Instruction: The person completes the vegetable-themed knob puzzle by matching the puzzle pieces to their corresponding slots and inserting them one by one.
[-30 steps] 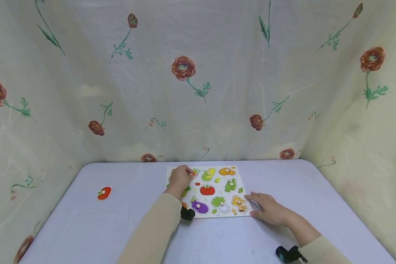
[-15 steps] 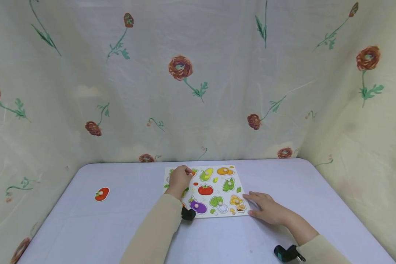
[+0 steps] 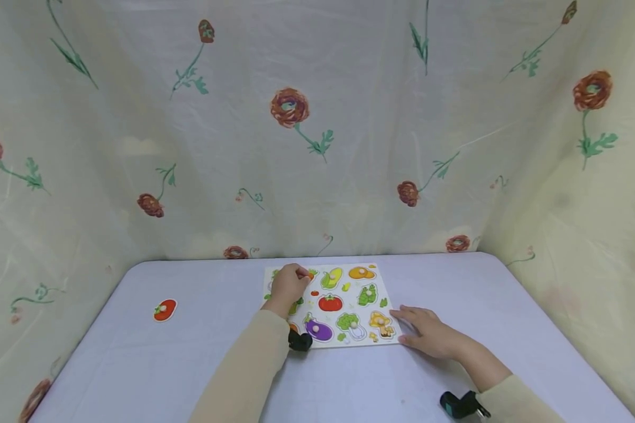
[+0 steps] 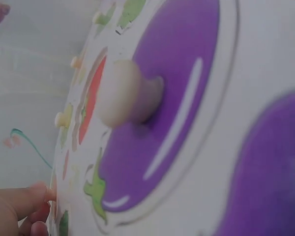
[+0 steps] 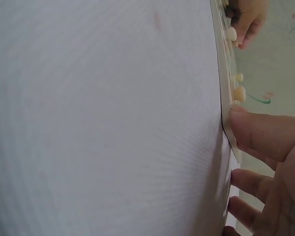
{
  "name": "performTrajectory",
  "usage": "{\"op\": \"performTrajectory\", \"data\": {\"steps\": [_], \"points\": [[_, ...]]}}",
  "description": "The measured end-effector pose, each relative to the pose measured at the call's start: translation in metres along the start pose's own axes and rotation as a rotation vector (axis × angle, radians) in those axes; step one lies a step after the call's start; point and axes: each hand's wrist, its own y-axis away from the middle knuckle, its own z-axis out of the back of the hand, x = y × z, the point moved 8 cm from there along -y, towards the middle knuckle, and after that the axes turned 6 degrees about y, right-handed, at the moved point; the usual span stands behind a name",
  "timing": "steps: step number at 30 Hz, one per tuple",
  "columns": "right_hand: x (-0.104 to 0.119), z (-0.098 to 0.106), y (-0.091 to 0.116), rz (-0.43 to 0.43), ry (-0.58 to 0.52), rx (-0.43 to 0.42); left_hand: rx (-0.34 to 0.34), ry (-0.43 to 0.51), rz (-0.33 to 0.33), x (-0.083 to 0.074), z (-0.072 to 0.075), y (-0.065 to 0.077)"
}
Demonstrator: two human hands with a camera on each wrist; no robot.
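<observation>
A white knobbed vegetable puzzle board (image 3: 344, 344) lies on the table. My left hand (image 3: 288, 286) is over its upper left part, thumb and finger pinching the small knob of the carrot piece (image 3: 312, 274), which the hand partly hides. In the left wrist view, the eggplant piece (image 4: 157, 103) with its pale knob fills the middle, and the pinching fingertips (image 4: 37, 194) show at lower left. My right hand (image 3: 428, 332) rests at the board's right edge with fingers stretched out, thumb touching the lower right corner. A red tomato piece (image 3: 165, 309) with a knob lies apart on the left.
Corn (image 3: 331, 278), potato (image 3: 361, 273), cabbage (image 3: 352, 325) and mushroom (image 3: 382, 324) pieces sit in the board. A knobless red tomato picture (image 3: 330, 303) shows in the middle. A white cloth covers the table (image 3: 201, 364); a flowered curtain (image 3: 349, 176) hangs behind.
The view has shifted slightly. My left hand stays at the carrot piece and my right hand stays at the board's edge; otherwise nothing has visibly moved.
</observation>
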Motion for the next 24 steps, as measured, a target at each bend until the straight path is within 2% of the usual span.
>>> {"op": "performTrajectory", "data": {"steps": [7, 11, 14, 21, 24], "points": [[0.001, 0.000, -0.001, 0.001, 0.013, 0.001, -0.003, 0.074, 0.019, 0.002, 0.004, 0.003], [0.001, 0.001, -0.001, 0.003, 0.017, -0.001, 0.003, 0.083, -0.002, 0.000, 0.012, 0.009], [0.002, 0.002, 0.000, 0.004, 0.013, -0.001, 0.005, 0.094, -0.032, -0.001, 0.020, 0.013], [0.001, 0.001, -0.001, -0.003, 0.001, 0.009, -0.034, 0.105, -0.112, 0.000, 0.046, 0.022], [0.001, 0.000, -0.002, -0.003, 0.005, 0.012, -0.039, 0.116, -0.125, 0.002, 0.057, 0.026]]}}
